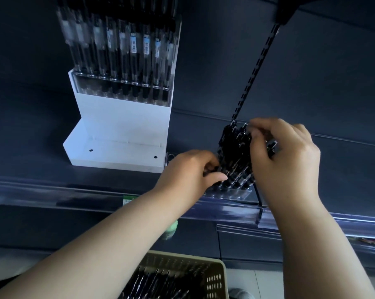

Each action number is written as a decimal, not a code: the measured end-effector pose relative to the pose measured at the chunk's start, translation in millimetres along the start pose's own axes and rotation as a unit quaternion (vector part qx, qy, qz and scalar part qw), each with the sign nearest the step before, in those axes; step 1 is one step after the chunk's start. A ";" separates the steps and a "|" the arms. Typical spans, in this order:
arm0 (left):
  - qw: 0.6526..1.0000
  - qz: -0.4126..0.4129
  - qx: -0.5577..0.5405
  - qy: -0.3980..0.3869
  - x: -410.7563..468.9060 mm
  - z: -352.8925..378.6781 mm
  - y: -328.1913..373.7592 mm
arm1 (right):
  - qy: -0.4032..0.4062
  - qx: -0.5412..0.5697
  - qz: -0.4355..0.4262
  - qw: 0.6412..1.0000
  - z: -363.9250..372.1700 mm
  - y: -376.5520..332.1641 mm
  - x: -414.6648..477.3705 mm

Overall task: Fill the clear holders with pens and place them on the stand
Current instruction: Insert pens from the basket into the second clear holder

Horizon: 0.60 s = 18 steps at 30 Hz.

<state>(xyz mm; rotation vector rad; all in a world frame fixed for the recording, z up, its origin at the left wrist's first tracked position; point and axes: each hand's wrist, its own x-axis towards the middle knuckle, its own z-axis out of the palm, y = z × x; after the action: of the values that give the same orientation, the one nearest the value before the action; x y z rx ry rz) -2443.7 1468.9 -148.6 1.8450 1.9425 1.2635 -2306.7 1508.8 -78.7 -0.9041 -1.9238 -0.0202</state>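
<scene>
Right, both hands are on the second holder now: the clear holder (232, 192) stands on the dark shelf (312, 93), just right of the white stand (117, 130) and not touching it, packed with black pens (234, 152) that lean up and away. The left hand (188, 169) has its fingers curled in at the holder's lower left corner, gripping it by the side, while the right hand (283, 156) wraps over the upper ends of the pens from the right. Whether it is pressing one last pen home or just steadying the whole bunch is hard to say, as the fingers hide the tips. Up on the stand's top tier a filled holder (121, 87) is already seated, its row of pens (134, 46) upright, so that part looks done. The holder in hand appears full or very nearly so, and the stand's lower step (117, 152) looks like the spot waiting for it. Below, a perforated basket (214, 277) holds more loose pens, so supply is no problem. Roughly past halfway, I'd judge: top up if needed, then lift across to the left.
</scene>
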 end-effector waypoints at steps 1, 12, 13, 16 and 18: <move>1.000 0.004 0.013 0.002 -3.5 -2.1 -1.7 | 0.006 0.004 -0.006 1.000 -0.8 -1.6 -1.9; 0.965 0.135 0.225 -0.007 -74.5 -43.8 -11.4 | -0.098 0.017 -0.111 0.989 8.6 -31.4 -65.7; 0.967 0.116 0.227 -0.015 -83.5 -45.7 -14.3 | -0.114 0.016 -0.115 0.987 9.8 -33.6 -73.7; 0.977 0.019 0.210 -0.042 -110.5 -46.8 -22.1 | -0.159 0.021 -0.088 0.983 11.4 -40.2 -100.6; 0.975 -0.037 0.210 -0.064 -128.4 -45.2 -27.0 | -0.191 0.024 -0.048 0.980 12.2 -45.8 -123.9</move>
<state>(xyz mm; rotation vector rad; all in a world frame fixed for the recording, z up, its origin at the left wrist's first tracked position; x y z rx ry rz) -2465.1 1338.4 -191.0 1.9516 2.3119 0.7283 -2312.2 1408.4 -165.2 -0.8255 -2.3131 0.1541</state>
